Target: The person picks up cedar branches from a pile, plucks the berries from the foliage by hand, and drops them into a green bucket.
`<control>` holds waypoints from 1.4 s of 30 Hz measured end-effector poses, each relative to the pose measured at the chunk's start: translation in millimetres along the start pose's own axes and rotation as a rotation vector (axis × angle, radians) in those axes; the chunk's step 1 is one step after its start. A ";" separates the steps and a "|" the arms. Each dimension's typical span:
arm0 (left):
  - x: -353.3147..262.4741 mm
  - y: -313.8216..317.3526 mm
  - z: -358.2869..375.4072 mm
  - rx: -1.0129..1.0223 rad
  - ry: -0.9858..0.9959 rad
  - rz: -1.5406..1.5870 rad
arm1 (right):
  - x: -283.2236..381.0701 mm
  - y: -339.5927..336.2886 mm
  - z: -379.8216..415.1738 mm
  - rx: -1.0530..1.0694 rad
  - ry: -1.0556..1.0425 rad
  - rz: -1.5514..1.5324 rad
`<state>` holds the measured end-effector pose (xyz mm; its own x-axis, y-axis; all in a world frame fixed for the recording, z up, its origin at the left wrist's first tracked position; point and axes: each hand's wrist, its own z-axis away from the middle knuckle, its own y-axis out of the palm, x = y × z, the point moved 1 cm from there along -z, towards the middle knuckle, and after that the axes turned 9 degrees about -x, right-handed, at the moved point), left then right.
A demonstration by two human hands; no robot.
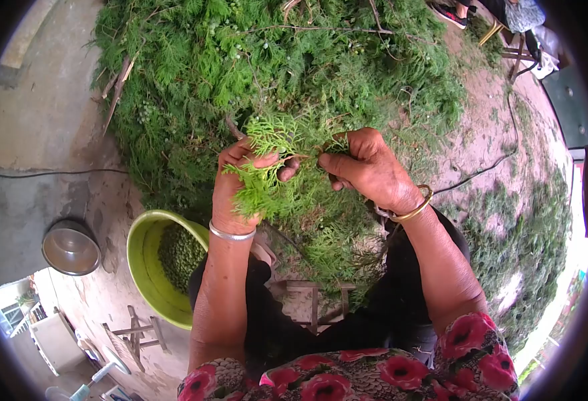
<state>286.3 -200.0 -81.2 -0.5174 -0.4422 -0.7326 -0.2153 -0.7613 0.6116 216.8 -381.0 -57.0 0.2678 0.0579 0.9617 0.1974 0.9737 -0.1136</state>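
Between my two hands is a small green conifer sprig [274, 137] with flat, scaly leaves. My left hand [240, 175] is closed around it, leaves sticking out above and below the fingers. Thumb and fingers of my right hand [364, 164] pinch at the sprig's right side; what exactly lies between those fingertips is hidden. Beyond both hands spreads a large heap of cut conifer branches [193, 80]. Left of my left forearm stands a yellow-green bucket [140, 267] with many small green cones or berries [179, 255] inside.
A metal bowl [71, 248] sits on the floor at left, near a small wooden stool [135, 337]. A black cable [481, 170] crosses the ground at right. More greenery [507, 234] is spread there. Another person's foot [451, 15] shows at upper right.
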 end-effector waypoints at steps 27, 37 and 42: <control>-96.8 -214.8 164.4 -1.295 0.148 -0.839 | 2.4 -33.3 -6.4 -0.020 0.118 -1.104; -5.5 -44.8 66.1 -0.216 -0.056 -0.388 | 2.2 -28.3 0.2 0.087 0.106 -1.084; 69.1 10.0 33.7 0.086 -0.470 0.084 | 1.5 -21.6 -3.4 0.062 0.138 -1.082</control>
<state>220.5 -222.2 -115.6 -0.8499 -0.2231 -0.4774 -0.2143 -0.6813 0.6999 216.1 -402.7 -53.9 0.0854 -0.8568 0.5086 0.3450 0.5043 0.7916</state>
